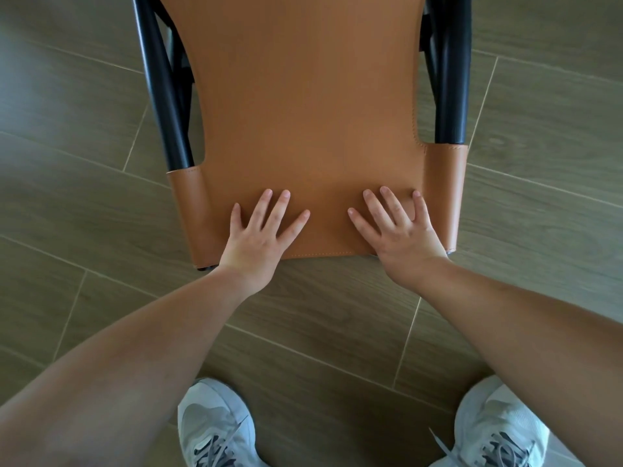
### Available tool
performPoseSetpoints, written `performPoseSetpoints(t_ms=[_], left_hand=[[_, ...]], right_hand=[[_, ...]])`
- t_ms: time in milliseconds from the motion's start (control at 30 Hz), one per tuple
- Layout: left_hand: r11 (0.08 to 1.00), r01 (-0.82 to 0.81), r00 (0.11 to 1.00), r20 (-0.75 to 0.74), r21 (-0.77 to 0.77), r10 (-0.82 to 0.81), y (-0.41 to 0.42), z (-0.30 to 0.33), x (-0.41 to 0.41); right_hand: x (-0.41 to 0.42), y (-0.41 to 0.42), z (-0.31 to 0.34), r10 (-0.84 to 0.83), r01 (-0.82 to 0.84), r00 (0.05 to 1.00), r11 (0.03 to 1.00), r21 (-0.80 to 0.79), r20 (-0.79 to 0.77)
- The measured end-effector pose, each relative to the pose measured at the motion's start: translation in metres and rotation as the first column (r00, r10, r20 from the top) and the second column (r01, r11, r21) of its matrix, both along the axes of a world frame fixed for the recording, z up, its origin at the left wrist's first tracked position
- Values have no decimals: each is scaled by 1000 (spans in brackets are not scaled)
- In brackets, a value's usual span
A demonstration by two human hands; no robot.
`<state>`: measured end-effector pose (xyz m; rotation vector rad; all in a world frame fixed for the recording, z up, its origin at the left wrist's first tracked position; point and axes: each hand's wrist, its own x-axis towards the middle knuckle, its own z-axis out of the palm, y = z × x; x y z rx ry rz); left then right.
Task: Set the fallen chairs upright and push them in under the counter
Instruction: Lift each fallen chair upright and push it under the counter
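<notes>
A chair with a tan leather back (310,112) and a black tube frame (163,96) fills the upper middle of the head view. Its top edge is nearest to me. My left hand (259,237) lies flat on the leather near that edge, fingers spread and straight. My right hand (401,230) presses flat on the leather a little to the right, fingers also spread. The thumbs of both hands are hidden under or behind the edge. The chair's seat and legs are out of view. No counter is visible.
Brown wood-look floor tiles (67,197) surround the chair on all sides. My two grey sneakers (215,426) stand at the bottom of the view, just short of the chair's top edge.
</notes>
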<state>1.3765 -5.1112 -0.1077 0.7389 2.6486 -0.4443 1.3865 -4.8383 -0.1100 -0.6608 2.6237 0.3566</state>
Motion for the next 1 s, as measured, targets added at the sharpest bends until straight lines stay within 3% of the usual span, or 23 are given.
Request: performPoseSetpoints(t_ms=[533,1000], left_hand=[[1000,20,997,81,8,-20,-3,40,-5],[992,-96,978,195,86,78,8,246,-35]], right_hand=[[1,9,35,54,-53,998,998,-21,36],[-25,7,250,-117,120,992,990,-76,52]])
